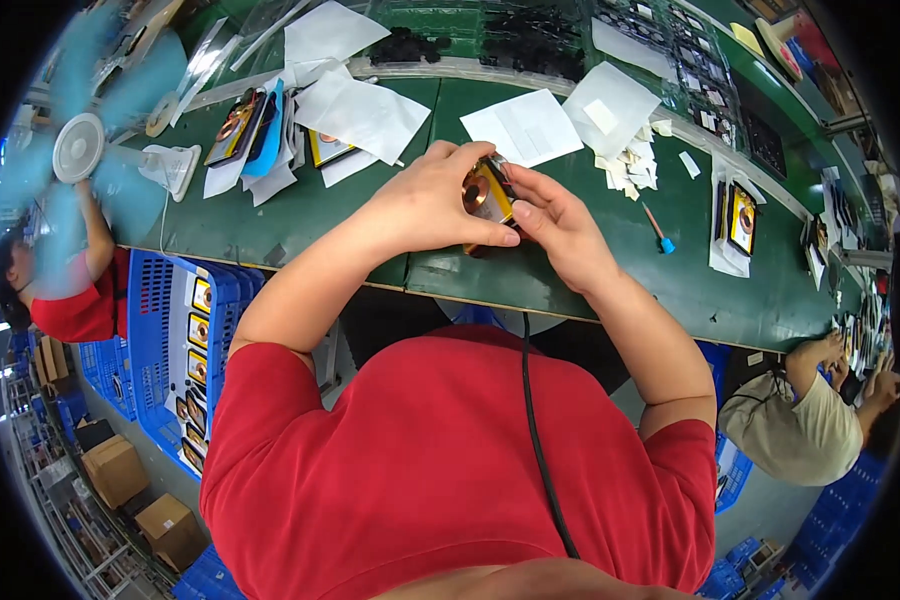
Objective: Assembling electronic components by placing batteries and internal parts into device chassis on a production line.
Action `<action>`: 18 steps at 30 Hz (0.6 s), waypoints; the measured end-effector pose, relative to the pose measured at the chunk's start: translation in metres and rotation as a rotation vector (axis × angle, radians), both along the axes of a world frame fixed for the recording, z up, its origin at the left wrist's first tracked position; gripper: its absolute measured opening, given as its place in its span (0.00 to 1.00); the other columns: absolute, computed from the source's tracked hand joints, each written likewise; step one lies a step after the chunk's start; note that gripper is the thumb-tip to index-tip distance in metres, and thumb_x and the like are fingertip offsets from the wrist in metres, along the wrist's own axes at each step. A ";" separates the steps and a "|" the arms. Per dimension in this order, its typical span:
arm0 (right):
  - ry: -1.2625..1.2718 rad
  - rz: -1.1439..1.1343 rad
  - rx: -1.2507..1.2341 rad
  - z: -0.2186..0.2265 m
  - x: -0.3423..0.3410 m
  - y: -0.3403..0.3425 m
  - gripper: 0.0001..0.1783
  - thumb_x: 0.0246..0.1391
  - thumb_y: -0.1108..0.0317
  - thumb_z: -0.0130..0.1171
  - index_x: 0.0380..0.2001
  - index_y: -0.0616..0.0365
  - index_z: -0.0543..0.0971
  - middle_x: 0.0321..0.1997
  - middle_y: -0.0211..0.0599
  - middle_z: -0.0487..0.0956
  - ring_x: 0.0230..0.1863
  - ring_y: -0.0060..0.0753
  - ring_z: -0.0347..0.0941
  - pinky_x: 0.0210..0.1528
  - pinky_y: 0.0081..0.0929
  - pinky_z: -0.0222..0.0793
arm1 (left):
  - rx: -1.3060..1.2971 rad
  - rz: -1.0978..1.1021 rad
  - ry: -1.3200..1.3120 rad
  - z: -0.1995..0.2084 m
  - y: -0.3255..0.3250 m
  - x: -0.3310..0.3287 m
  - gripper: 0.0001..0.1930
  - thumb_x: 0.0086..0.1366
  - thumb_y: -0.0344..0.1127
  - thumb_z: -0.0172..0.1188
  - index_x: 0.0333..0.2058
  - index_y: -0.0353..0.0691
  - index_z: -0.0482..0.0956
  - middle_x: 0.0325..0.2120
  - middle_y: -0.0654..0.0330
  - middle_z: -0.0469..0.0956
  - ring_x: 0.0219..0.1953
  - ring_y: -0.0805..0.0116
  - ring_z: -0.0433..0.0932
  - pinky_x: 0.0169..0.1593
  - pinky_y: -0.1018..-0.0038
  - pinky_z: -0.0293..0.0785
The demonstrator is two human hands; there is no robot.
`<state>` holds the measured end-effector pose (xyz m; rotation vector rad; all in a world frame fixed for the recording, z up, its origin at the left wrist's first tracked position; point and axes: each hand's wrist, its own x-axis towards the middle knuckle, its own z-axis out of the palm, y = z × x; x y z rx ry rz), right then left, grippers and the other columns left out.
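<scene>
Between both hands, above the green table's front part, I hold a small flat device (491, 205) with a round copper coil and a yellow-edged silver battery. My left hand (432, 200) grips its left side, thumb along the lower edge. My right hand (562, 222) closes on its right side with thumb and fingers. The palms hide part of the device. White paper sheets (523, 127) lie just beyond my hands. To the right rests a thin tool (660, 230) with a blue tip, near a heap of small pale paper pieces (625, 168).
Similar coil devices lie on paper at left (235, 128) and right (741, 218). A small fan (78, 148) spins at far left. A blue basket (155, 330) with more devices stands below the table's left edge. Co-workers sit at left (70, 290) and right (795, 425).
</scene>
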<state>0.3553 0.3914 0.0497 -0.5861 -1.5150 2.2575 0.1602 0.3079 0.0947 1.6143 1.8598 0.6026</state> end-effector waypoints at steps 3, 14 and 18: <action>-0.004 -0.018 -0.042 -0.005 0.006 0.005 0.29 0.68 0.67 0.54 0.69 0.62 0.62 0.68 0.43 0.69 0.60 0.28 0.71 0.58 0.27 0.71 | -0.060 -0.027 -0.051 0.005 0.001 0.001 0.45 0.54 0.54 0.71 0.65 0.37 0.65 0.51 0.46 0.76 0.48 0.59 0.77 0.50 0.68 0.75; 0.076 -0.022 -0.221 -0.002 0.003 0.010 0.27 0.70 0.65 0.49 0.69 0.59 0.64 0.65 0.39 0.71 0.60 0.28 0.72 0.61 0.31 0.70 | -0.189 0.227 -1.254 -0.021 -0.019 -0.061 0.28 0.71 0.44 0.45 0.66 0.38 0.65 0.58 0.49 0.74 0.56 0.54 0.78 0.55 0.58 0.78; 0.087 0.091 -0.275 -0.001 -0.018 0.026 0.26 0.72 0.59 0.44 0.66 0.62 0.67 0.65 0.42 0.72 0.62 0.35 0.71 0.66 0.35 0.67 | -0.094 0.117 -1.696 -0.046 -0.044 -0.076 0.31 0.72 0.41 0.44 0.70 0.35 0.56 0.62 0.43 0.68 0.58 0.45 0.75 0.55 0.49 0.79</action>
